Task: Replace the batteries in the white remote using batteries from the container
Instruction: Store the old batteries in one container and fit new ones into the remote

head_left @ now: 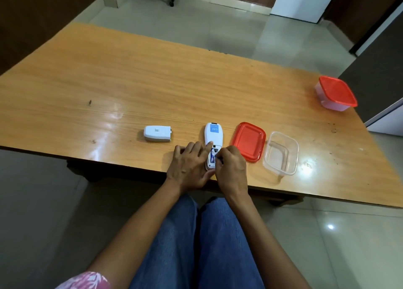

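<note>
1. White plastic sits under both of your hands: the white remote (212, 140) lies face down at the lower centre of the frame, its battery bay open, one blue-labelled battery (212, 156) already seated.
2. Your left hand (190, 165) is spread flat, pinning the remote's left edge, forefinger on its back. Your right hand (231, 167) is curled over the bay's right side; I cannot tell whether it pinches a battery.
3. Risk: press at an angle and the cell may pop out or sit reversed; the remote could also skid off the near counter (109, 88) edge.
4. Outward: red lid (248, 141) and clear container (281, 152), apparently empty, lie right of your hands; the battery cover (157, 133) lies left; a second lidded container (335, 93) sits far right.
</note>
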